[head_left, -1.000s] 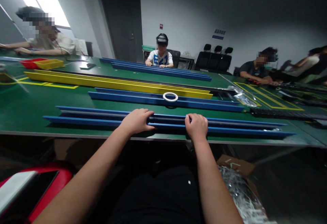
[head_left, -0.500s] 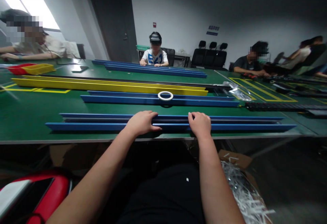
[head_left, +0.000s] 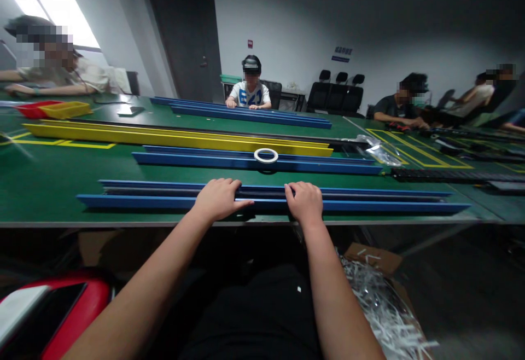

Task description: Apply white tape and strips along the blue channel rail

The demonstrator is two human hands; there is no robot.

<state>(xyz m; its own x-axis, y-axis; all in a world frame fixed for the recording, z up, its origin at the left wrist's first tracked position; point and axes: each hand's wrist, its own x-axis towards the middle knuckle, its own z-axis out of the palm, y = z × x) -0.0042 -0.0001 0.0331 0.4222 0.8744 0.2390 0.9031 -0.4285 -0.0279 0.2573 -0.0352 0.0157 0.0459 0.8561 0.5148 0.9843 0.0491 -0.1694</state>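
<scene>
The left hand [head_left: 219, 198] and right hand [head_left: 304, 202] clasp the blue rail [head_left: 369, 205]; even pressure should hold it straight.

Assembly workshop: long green worktable [head_left: 45, 185], seated workers [head_left: 250, 89]

The green worktop [head_left: 41, 185] in front of me carries, mid-surface, a long blue channel [head_left: 184, 158] with a white tape ring [head_left: 266, 155] lying on it. Just behind it runs a yellow channel [head_left: 164, 137]. At the far left corner stand a red bin [head_left: 30, 109] and a yellow bin [head_left: 68, 109], touching. Two more blue channels [head_left: 246, 112] lie along the far edge, where a person in a white shirt [head_left: 250, 94] sits. A clear plastic bag [head_left: 379, 152] and a black strip [head_left: 451, 175] lie towards the right edge. Below the near edge, to my right, a cardboard box [head_left: 371, 256] holds white shreds [head_left: 381, 316].
</scene>
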